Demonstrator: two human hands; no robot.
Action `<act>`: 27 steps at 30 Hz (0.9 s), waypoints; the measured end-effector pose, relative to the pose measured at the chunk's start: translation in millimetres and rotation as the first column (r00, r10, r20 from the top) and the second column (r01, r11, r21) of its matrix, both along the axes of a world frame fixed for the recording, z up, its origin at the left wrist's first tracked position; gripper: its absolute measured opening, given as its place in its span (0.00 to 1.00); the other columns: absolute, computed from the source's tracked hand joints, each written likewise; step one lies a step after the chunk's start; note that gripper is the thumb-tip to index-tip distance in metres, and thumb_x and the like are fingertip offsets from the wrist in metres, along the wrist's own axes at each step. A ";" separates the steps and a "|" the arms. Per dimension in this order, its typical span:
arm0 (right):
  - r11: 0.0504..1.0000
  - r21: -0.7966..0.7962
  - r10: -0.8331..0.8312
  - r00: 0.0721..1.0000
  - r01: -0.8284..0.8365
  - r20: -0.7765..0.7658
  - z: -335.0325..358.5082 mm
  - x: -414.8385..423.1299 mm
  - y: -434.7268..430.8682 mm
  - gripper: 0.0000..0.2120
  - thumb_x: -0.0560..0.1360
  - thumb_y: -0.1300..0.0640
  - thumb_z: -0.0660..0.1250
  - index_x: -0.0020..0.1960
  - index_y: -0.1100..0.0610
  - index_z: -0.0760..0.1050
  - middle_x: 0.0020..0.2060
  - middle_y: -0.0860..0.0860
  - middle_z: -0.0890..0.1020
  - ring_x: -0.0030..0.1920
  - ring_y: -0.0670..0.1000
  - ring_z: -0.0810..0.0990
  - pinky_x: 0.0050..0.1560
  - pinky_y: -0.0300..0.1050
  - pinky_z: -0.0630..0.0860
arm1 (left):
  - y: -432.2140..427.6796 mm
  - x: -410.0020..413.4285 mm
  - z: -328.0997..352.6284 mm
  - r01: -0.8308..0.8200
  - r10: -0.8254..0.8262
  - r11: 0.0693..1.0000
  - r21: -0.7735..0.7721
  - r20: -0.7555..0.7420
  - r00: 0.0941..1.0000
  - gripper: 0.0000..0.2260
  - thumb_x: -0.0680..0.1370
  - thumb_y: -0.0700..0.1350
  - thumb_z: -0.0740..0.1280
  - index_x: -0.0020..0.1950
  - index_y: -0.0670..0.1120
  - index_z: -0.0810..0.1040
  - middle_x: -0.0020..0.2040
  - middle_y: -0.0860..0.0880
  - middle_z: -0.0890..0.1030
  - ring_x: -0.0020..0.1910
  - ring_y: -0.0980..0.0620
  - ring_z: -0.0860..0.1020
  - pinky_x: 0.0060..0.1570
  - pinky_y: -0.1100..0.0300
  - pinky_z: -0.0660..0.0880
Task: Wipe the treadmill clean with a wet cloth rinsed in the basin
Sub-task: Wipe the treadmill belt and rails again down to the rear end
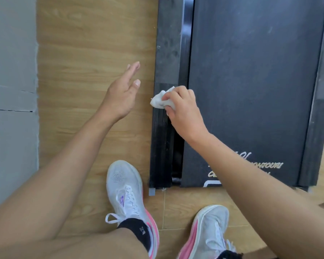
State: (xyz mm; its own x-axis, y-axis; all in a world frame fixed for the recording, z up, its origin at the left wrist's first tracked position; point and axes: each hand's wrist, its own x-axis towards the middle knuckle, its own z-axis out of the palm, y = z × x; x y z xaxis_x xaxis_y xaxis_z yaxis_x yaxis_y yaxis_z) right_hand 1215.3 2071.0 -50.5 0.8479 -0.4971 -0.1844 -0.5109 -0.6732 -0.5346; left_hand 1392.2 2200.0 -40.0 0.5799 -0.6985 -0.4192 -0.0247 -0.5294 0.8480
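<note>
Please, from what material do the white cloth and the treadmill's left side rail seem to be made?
Crumpled white cloth: soft fabric or perhaps thick paper, matte; it bunches in folds under the right hand. Ribbed black side rail: probably moulded plastic, slightly glossy, with fine lengthwise grooves.

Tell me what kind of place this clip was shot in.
Probably a room in a home, though a small gym is possible. A treadmill lies on wood-look flooring beside a plain wall. The right hand presses a white cloth on its side rail.
</note>
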 end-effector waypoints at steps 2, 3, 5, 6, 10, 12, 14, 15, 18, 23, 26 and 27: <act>0.993 0.087 0.079 0.996 -0.076 -0.039 -7.7 -38.5 27.2 0.14 0.77 0.66 0.69 0.57 0.50 0.80 0.56 0.48 0.77 0.57 0.55 0.73 0.39 0.59 0.80 | 0.6 -0.1 -2.7 -0.052 0.052 0.998 0.023 0.002 0.999 0.22 0.86 0.42 0.58 0.82 0.48 0.65 0.80 0.53 0.68 0.81 0.58 0.60 0.82 0.51 0.57; 0.980 0.136 0.153 0.985 -0.142 -0.074 -7.4 -64.5 44.2 0.16 0.76 0.66 0.69 0.55 0.47 0.79 0.53 0.47 0.76 0.54 0.55 0.74 0.40 0.59 0.79 | 0.0 -1.1 -3.1 -0.066 0.065 0.997 0.032 0.008 0.998 0.22 0.86 0.42 0.59 0.81 0.48 0.66 0.79 0.52 0.69 0.81 0.57 0.61 0.81 0.51 0.58; 0.941 0.206 0.301 0.944 -0.270 -0.133 3.3 -111.6 77.6 0.18 0.73 0.68 0.71 0.52 0.46 0.77 0.51 0.45 0.74 0.51 0.53 0.74 0.35 0.55 0.79 | -1.6 -4.4 -2.7 -0.059 0.058 0.997 0.048 0.029 0.998 0.20 0.86 0.44 0.58 0.80 0.50 0.69 0.79 0.51 0.69 0.80 0.57 0.63 0.81 0.52 0.59; 0.927 0.216 0.341 0.928 -0.307 -0.148 9.5 -125.5 86.9 0.18 0.72 0.69 0.72 0.52 0.48 0.78 0.51 0.44 0.74 0.50 0.52 0.73 0.32 0.54 0.78 | -2.7 -8.0 -2.5 -0.044 0.041 0.998 0.052 0.041 0.998 0.20 0.87 0.44 0.58 0.79 0.51 0.70 0.80 0.50 0.68 0.81 0.58 0.62 0.81 0.54 0.58; 0.934 0.199 0.324 0.938 -0.297 -0.119 11.2 -91.8 62.9 0.16 0.68 0.70 0.72 0.50 0.52 0.81 0.49 0.48 0.77 0.49 0.54 0.75 0.33 0.54 0.78 | -16.0 -22.4 -2.8 0.011 -0.011 1.000 0.000 0.053 0.999 0.20 0.86 0.43 0.57 0.77 0.53 0.72 0.82 0.44 0.64 0.82 0.58 0.57 0.80 0.59 0.58; 0.962 0.148 0.240 0.968 -0.229 -0.066 5.9 -49.8 31.5 0.15 0.68 0.69 0.73 0.49 0.52 0.82 0.48 0.51 0.77 0.49 0.56 0.76 0.35 0.56 0.79 | -20.9 -25.6 -2.3 0.024 -0.022 0.999 -0.025 0.068 0.997 0.20 0.85 0.42 0.57 0.78 0.52 0.72 0.82 0.43 0.63 0.82 0.57 0.57 0.80 0.58 0.58; 0.989 0.064 0.134 0.991 -0.133 -0.013 2.2 -2.3 -6.9 0.13 0.69 0.68 0.74 0.48 0.53 0.82 0.47 0.52 0.77 0.49 0.58 0.77 0.38 0.59 0.79 | -22.2 -25.7 0.5 0.029 -0.027 0.999 -0.021 0.083 0.996 0.21 0.85 0.41 0.57 0.78 0.51 0.71 0.82 0.43 0.64 0.82 0.57 0.56 0.81 0.58 0.57; 0.996 0.040 0.079 0.997 -0.078 -0.013 3.5 18.9 -25.4 0.11 0.70 0.67 0.75 0.48 0.53 0.82 0.47 0.51 0.77 0.50 0.57 0.77 0.40 0.60 0.80 | -21.7 -26.0 2.6 0.026 -0.025 1.000 -0.016 0.085 0.996 0.21 0.85 0.41 0.57 0.79 0.51 0.70 0.82 0.43 0.63 0.82 0.57 0.55 0.81 0.58 0.57; 0.999 -0.019 0.031 0.999 -0.032 -0.018 4.4 47.0 -46.9 0.09 0.73 0.66 0.73 0.48 0.53 0.80 0.47 0.48 0.76 0.50 0.54 0.76 0.43 0.60 0.80 | -16.6 -25.7 7.7 0.027 -0.027 1.000 0.003 0.097 0.995 0.21 0.86 0.42 0.56 0.79 0.51 0.69 0.82 0.46 0.63 0.82 0.58 0.54 0.81 0.59 0.56; 0.986 -0.021 0.161 0.985 -0.163 -0.068 3.4 -49.5 38.9 0.16 0.67 0.73 0.70 0.44 0.54 0.76 0.45 0.52 0.73 0.43 0.54 0.67 0.32 0.53 0.69 | -13.4 -31.5 8.0 0.057 -0.057 0.998 0.007 0.126 0.990 0.21 0.87 0.39 0.56 0.80 0.48 0.69 0.81 0.48 0.66 0.83 0.57 0.54 0.79 0.64 0.53; 0.921 0.115 0.381 0.922 -0.371 -0.077 10.6 -122.1 102.0 0.16 0.68 0.69 0.66 0.47 0.49 0.75 0.44 0.50 0.72 0.41 0.55 0.67 0.38 0.55 0.70 | -19.6 -38.0 1.6 0.160 -0.157 0.987 0.001 0.185 0.970 0.22 0.86 0.37 0.55 0.80 0.45 0.67 0.82 0.49 0.64 0.83 0.55 0.52 0.76 0.71 0.49; 0.893 0.147 0.440 0.893 -0.425 -0.093 13.4 -136.0 115.9 0.15 0.70 0.67 0.63 0.48 0.49 0.76 0.43 0.50 0.72 0.40 0.55 0.67 0.39 0.54 0.71 | -22.5 -39.8 -0.8 0.207 -0.201 0.978 -0.008 0.209 0.957 0.22 0.86 0.36 0.54 0.80 0.44 0.67 0.82 0.49 0.64 0.84 0.55 0.52 0.75 0.72 0.49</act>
